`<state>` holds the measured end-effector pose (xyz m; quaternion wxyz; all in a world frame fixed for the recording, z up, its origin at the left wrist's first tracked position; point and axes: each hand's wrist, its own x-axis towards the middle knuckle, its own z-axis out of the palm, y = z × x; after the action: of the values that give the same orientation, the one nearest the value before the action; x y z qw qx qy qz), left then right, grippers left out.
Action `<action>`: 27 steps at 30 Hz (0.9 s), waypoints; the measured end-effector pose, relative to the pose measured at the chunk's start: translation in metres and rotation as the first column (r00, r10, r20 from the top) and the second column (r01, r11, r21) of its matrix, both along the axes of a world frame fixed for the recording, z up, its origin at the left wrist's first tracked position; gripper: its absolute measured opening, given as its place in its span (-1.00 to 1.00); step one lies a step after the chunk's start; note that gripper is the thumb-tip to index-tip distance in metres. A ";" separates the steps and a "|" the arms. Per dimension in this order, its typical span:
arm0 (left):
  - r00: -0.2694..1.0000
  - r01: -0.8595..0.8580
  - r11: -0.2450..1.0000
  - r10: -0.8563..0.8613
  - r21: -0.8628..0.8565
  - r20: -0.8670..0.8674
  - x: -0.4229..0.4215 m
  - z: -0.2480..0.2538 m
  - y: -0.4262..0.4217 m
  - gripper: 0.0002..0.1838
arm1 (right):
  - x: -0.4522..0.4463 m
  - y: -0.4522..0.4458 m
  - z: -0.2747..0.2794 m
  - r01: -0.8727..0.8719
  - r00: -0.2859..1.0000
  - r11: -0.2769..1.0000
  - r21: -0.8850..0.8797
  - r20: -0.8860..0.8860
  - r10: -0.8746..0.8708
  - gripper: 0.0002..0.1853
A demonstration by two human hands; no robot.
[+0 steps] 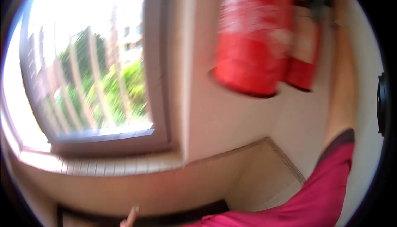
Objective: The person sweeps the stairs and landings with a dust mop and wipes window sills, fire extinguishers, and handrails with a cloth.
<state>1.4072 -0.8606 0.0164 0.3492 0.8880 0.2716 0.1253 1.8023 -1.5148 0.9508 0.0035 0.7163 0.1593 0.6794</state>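
Note:
Two red cylinders that look like fire extinguishers hang at the upper right, their bottoms off any surface. The larger extinguisher [252,41] is blurred, with pale lettering; behind it to the right is a smaller red extinguisher [304,57] with a pale label. Along the right side my bare forearm reaches up from a magenta sleeve. My right hand [340,10] is at the top edge beside dark fittings; its fingers are too blurred to make out. Low in the view, only a stretched finger of my left hand [130,218] shows, with nothing visible in it.
A window [91,82] with pale vertical bars fills the left, trees and a building beyond it. Below runs a tiled sill [103,167]. A dark-edged ledge [231,150] borders the wall corner. A black round object [381,105] is mounted at the far right.

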 end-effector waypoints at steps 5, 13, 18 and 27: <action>0.974 -0.225 0.963 0.227 0.152 0.004 -0.039 0.068 -0.046 -0.58 | 0.020 -0.051 -0.124 0.077 0.986 0.992 -0.096 -0.143 -0.091 -0.61; 0.797 -0.417 0.908 0.380 -0.028 0.469 -0.060 0.132 -0.060 -0.84 | -0.094 -0.053 -0.245 0.110 0.988 0.984 -0.140 -0.090 -0.123 -0.63; 0.700 -0.563 0.819 0.545 -0.113 0.461 -0.086 0.156 -0.051 -0.89 | -0.107 0.023 -0.280 -0.071 0.997 0.984 -0.162 0.027 0.077 -0.64; 0.560 -0.706 0.699 0.646 -0.108 0.519 -0.238 0.159 -0.076 -0.67 | -0.172 0.333 -0.416 -0.871 0.388 0.489 0.032 -0.567 0.727 -0.57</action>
<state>1.1690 -0.9366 0.1750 0.2830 0.6644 0.4786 0.4995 1.6305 -1.1819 0.5343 -0.2716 0.6899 0.5731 0.3491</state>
